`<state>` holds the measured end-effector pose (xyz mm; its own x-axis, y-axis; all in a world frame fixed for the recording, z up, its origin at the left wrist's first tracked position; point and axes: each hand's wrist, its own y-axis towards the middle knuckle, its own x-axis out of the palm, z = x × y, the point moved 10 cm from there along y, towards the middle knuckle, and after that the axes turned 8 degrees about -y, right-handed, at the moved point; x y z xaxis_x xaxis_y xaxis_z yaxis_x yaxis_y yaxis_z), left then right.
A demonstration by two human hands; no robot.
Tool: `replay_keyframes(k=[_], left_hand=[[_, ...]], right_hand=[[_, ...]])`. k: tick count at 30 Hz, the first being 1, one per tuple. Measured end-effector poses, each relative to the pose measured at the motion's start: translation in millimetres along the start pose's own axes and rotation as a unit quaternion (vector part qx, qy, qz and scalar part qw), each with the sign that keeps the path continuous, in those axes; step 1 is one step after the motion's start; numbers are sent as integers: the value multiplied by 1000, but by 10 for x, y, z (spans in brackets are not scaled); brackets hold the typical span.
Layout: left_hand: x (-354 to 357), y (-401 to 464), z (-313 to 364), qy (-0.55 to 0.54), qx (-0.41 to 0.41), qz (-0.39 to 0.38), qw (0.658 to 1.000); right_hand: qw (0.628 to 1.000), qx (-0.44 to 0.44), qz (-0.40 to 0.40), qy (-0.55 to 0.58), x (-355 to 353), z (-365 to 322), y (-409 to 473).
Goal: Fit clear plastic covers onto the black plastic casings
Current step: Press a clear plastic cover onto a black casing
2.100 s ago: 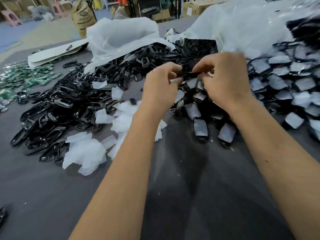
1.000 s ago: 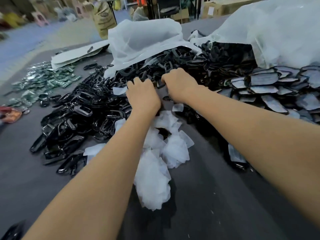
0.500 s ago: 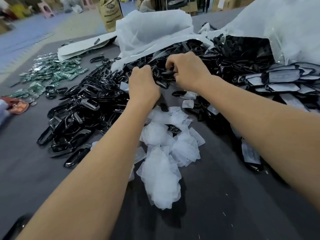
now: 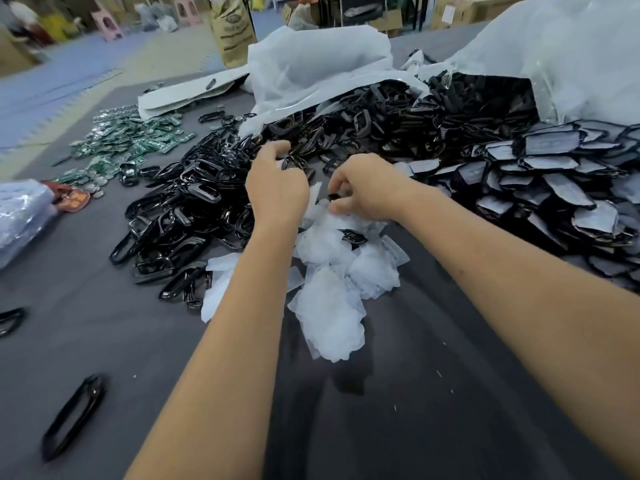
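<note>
Gray cloth covers the table (image 4: pixel 104 341), with a big pile of black casings (image 4: pixel 194 202) on the left and a heap of clear covers (image 4: pixel 329 306) in the middle. Left hand (image 4: pixel 277 188) floats over the casings with its fingers loosely bent, holding nothing. Right hand (image 4: pixel 367 192) pinches one small black casing (image 4: pixel 334 196) just above the clear covers.

Two bare hands, the left hand (image 4: pixel 275 188) and the right hand (image 4: pixel 367 192), work mid-frame. Glossy black plastic casings (image 4: pixel 180 216) and translucent clear plastic covers (image 4: pixel 329 306) lie in heaps too dense to count. Two stray black casings (image 4: pixel 71 415) sit lower left.
</note>
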<state>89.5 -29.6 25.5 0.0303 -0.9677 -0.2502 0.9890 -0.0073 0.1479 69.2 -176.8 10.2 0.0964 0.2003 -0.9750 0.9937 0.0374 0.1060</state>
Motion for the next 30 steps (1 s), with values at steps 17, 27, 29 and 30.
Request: replay_keyframes(k=[17, 27, 29, 30], left_hand=[[-242, -468, -202, -166, 15, 56, 984], [0, -429, -180, -282, 21, -16, 959], [11, -414, -236, -323, -5, -7, 946], [10, -406, -282, -347, -26, 1, 938]], right_hand=[[853, 99, 245, 450, -122, 229, -860], [786, 139, 215, 563, 116, 339, -909], [788, 154, 228, 550, 114, 381, -923], [785, 154, 230, 554, 115, 390, -924]])
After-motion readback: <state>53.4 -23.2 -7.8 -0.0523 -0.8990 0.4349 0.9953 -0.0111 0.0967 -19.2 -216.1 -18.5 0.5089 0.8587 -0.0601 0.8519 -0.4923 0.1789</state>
